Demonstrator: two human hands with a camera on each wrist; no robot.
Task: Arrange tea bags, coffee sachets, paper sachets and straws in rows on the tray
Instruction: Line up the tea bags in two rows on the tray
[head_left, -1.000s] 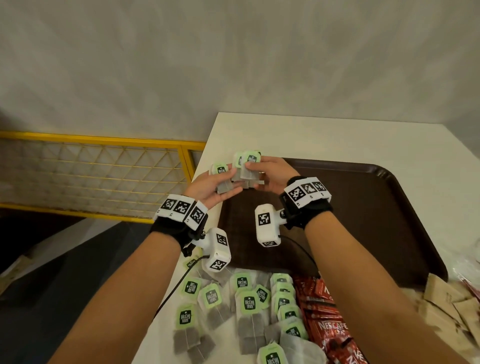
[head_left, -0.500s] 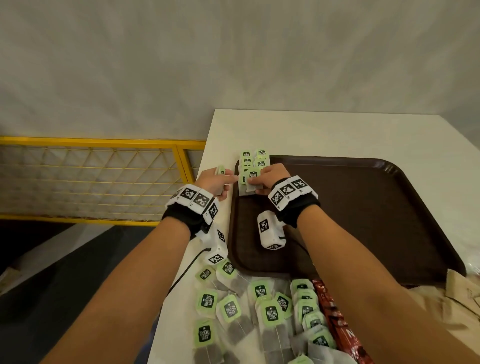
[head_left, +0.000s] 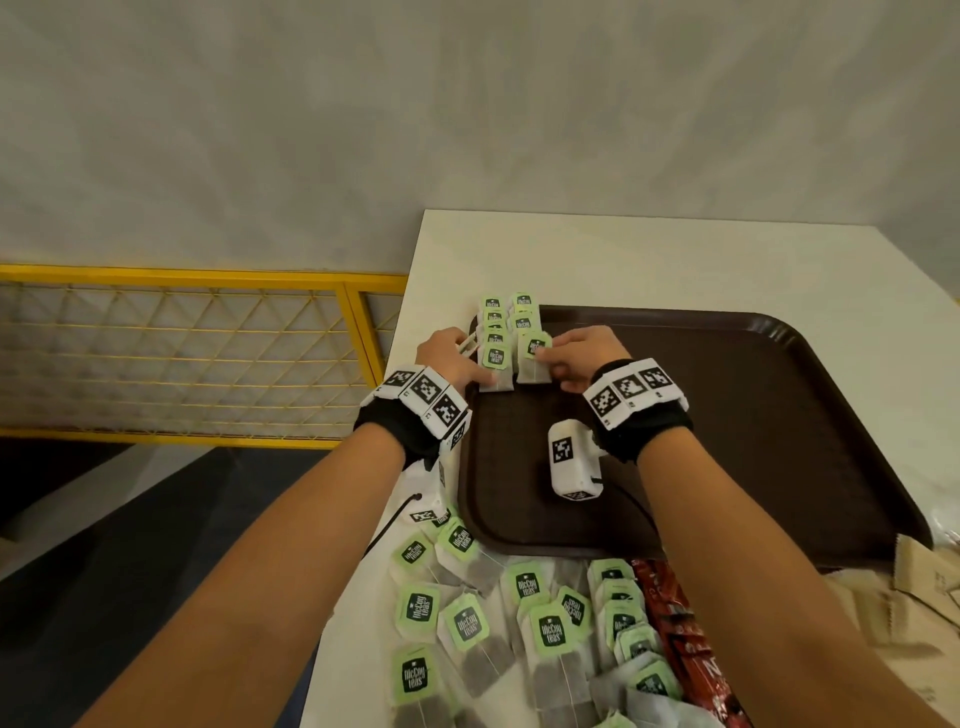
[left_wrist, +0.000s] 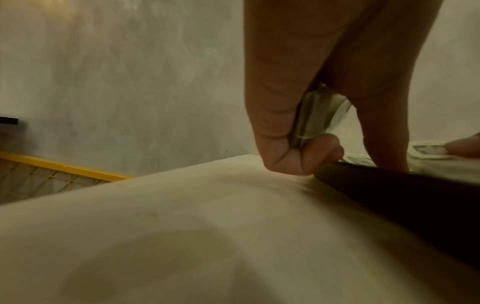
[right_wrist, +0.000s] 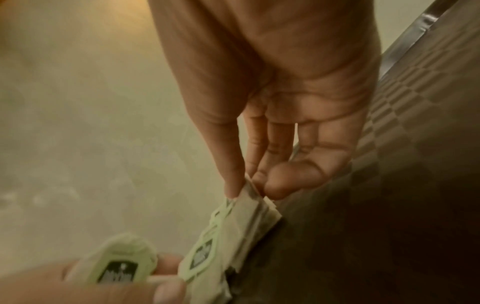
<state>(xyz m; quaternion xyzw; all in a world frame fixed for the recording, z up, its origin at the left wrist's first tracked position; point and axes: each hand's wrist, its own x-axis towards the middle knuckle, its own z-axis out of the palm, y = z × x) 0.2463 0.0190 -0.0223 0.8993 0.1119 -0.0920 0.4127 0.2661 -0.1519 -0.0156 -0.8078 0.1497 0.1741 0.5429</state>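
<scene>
Two short columns of green-tagged tea bags (head_left: 493, 304) lie in the far left corner of the brown tray (head_left: 727, 415). My right hand (head_left: 550, 358) pinches a tea bag (head_left: 535, 364) at the near end of the right column; thumb and forefinger hold its edge (right_wrist: 246, 197) against the tray (right_wrist: 389, 185). My left hand (head_left: 470, 364) touches the nearest bag of the left column (head_left: 493, 366). Its other fingers (left_wrist: 275, 123) curl round a spare tea bag (left_wrist: 314, 115) beside the tray rim (left_wrist: 415, 195).
Several loose tea bags (head_left: 467, 629) are heaped on the white table (head_left: 675, 260) in front of the tray. Red coffee sachets (head_left: 691, 654) and brown paper sachets (head_left: 924, 577) lie to their right. A yellow railing (head_left: 208, 275) runs past the table's left edge.
Both hands came down from above the tray to its far left corner. The tea bags they held in the air now lie in the two columns.
</scene>
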